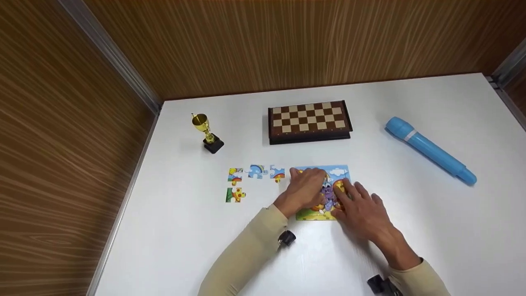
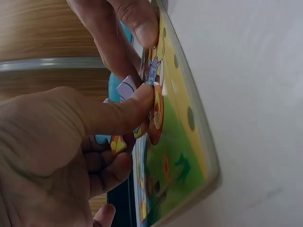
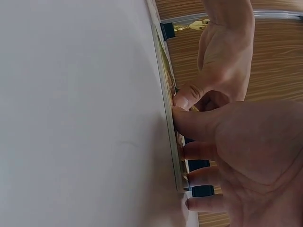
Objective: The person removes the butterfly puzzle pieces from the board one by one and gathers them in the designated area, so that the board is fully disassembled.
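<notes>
Pinching a small cardboard piece (image 2: 124, 90) over the puzzle board (image 1: 342, 172) with thumb and curled fingers of the left hand (image 1: 305, 191); pressing down on the board's right part with the flat, straight fingers of the right hand (image 1: 361, 211), nothing held.

Counted: one puzzle board, flat and rectangular with a glossy printed picture, lying on the white table (image 1: 411, 246); four loose pieces (image 1: 254, 177) of the same printed card, with knobbed outlines, just left of the board, three in a row and one below the leftmost. One folded chessboard (image 1: 309, 121), wooden-looking and checkered, behind the board. One small gold trophy (image 1: 206, 132) on a black base, behind and left of the board. One blue plastic torch (image 1: 429, 149), long and cylindrical, well right of the board, lying slantwise.

Smooth bare tabletop right of and in front of the board; wood-grain walls meeting the table's edge behind and left of it.
</notes>
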A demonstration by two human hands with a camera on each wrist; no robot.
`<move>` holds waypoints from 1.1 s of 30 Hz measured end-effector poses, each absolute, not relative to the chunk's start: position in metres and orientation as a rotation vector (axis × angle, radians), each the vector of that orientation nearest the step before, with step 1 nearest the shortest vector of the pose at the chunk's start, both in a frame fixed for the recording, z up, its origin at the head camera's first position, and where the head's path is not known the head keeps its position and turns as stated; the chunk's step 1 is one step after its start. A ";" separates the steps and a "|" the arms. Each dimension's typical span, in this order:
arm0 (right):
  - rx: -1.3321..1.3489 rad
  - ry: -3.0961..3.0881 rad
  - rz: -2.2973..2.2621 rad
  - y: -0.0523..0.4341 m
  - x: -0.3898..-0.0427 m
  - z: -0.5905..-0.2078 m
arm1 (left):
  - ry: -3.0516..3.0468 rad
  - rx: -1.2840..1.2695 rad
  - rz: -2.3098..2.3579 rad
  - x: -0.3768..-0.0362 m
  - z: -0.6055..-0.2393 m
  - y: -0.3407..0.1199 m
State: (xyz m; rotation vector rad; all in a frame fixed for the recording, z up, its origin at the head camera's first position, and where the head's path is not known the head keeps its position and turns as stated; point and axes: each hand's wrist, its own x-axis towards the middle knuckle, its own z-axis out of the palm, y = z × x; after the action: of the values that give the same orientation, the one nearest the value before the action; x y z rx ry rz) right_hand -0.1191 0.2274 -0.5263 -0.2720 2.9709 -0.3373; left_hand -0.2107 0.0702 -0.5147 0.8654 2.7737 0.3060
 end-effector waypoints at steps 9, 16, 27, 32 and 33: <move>-0.294 2.976 -0.337 0.228 -0.122 -0.525 | 2.684 0.933 0.588 -0.211 -0.514 0.056; -0.292 2.987 -0.334 0.228 -0.121 -0.525 | 2.547 0.833 0.938 -0.209 -0.506 0.040; -0.267 2.984 -0.325 0.227 -0.121 -0.528 | 2.578 0.712 1.045 -0.218 -0.501 -0.020; -0.278 2.999 -0.329 0.228 -0.118 -0.529 | 2.611 0.561 0.972 -0.218 -0.507 -0.048; -0.278 2.998 -0.331 0.228 -0.118 -0.529 | 2.642 0.535 0.941 -0.218 -0.509 -0.053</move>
State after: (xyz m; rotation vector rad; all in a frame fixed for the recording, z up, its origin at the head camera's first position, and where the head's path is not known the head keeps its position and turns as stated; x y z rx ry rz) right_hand -0.1183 0.2281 -0.5290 -0.2782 2.9983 -0.3305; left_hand -0.2177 -0.0534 -0.5092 0.5348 2.6419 0.9408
